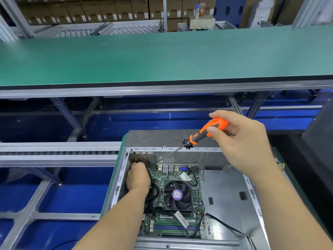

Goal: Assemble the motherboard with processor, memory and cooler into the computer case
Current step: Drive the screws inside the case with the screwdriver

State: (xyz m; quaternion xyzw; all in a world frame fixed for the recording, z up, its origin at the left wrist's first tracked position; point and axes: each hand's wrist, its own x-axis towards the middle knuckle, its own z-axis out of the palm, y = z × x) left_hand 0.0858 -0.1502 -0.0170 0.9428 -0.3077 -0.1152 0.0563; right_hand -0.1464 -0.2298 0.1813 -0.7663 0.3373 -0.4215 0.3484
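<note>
Lying flat inside the open computer case (225,186), the motherboard (173,201) runs its long axis away from the person, ports far. Left hand (137,177) fingers curl at its far-left corner, grip hidden. Right hand (241,139) fingers hold the screwdriver (207,129), tip slanting down-left.

Your left hand (137,176) covers the motherboard's (173,201) far-left corner, hiding its fingertips. The computer case (225,192) runs off the bottom edge. Board labels are too small to read.
</note>
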